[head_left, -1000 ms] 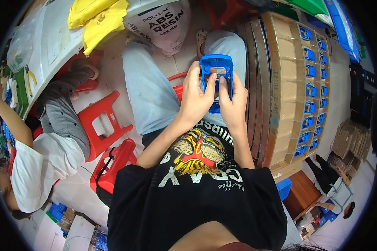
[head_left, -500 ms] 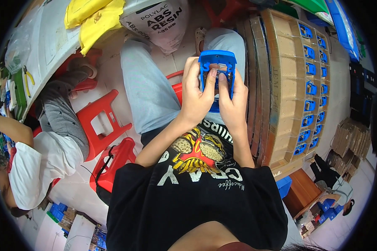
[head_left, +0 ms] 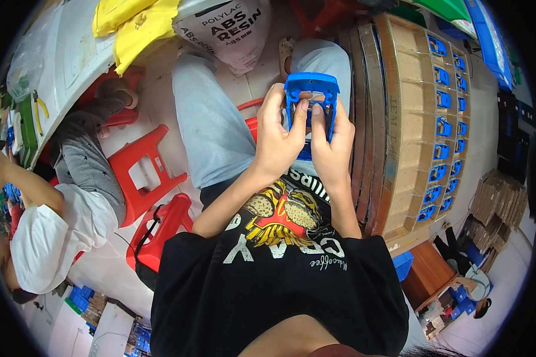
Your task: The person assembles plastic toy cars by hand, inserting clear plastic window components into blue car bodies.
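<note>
Both hands hold one blue plastic frame (head_left: 311,95) above the lap; it is a smooth, glossy moulded piece, arched at the top with open slots between thin bars, and its lower half is hidden behind the fingers. The left hand (head_left: 277,140) wraps its left edge, grip closed on the piece, thumb laid across the front; the right hand (head_left: 332,146) closes on the right edge in the same way, thumb pressed on a middle bar; the two thumbs nearly touch. Under the hands lie legs in pale, soft trousers.

Just to the right stands a stack of cardboard trays (head_left: 399,119), matt brown with rough cut edges, the top one divided into cells; a row of small blue plastic parts (head_left: 443,128) fills the far cells, too small to make out in detail. Ahead lies a white woven sack (head_left: 229,30) with dark print, cut off by the rim, beside crumpled yellow bags (head_left: 134,24). To the left are glossy red plastic stools (head_left: 146,172) and another person in a white top (head_left: 47,232), that person's hands partly out of view.
</note>
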A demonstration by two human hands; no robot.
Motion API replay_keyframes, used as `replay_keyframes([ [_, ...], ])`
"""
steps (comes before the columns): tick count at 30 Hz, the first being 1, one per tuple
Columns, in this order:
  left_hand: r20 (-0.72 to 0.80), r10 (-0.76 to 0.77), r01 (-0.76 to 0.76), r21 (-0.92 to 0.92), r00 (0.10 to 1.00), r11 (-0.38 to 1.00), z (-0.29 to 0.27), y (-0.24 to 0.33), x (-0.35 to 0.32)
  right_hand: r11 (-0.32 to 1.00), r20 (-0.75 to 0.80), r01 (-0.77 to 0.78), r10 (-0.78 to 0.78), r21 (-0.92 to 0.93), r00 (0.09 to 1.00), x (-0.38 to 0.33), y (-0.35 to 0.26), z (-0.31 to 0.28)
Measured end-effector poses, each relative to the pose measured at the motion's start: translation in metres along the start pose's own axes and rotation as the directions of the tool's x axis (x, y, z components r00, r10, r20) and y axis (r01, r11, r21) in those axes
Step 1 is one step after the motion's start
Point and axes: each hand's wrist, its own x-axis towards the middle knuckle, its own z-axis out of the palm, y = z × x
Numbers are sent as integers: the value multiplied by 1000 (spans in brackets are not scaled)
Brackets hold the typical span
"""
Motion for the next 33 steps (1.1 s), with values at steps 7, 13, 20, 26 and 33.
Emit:
replay_keyframes([
  [7, -60, -81, 76, -89, 995, 993, 0, 14, 2, 984, 147, -111, 91, 137, 985, -12, -8, -6],
  [13, -39, -25, 26, 22, 999, 999, -5, 6, 2, 985, 144, -118, 99, 128, 985, -12, 2, -4],
  [20, 1, -11, 11, 52, 1000, 999, -3, 1, -5, 979, 68, -66, 54, 192, 996, -11, 16, -1],
  [26, 59, -113, 94, 255, 992, 962, -8, -17, -12, 998, 169, -57, 50, 37, 984, -34, 48, 1],
  [33, -291, 322, -87, 606, 901, 791, -184, 80, 72, 945, -436, -119, -28, -305, 899, 9, 70, -153],
])
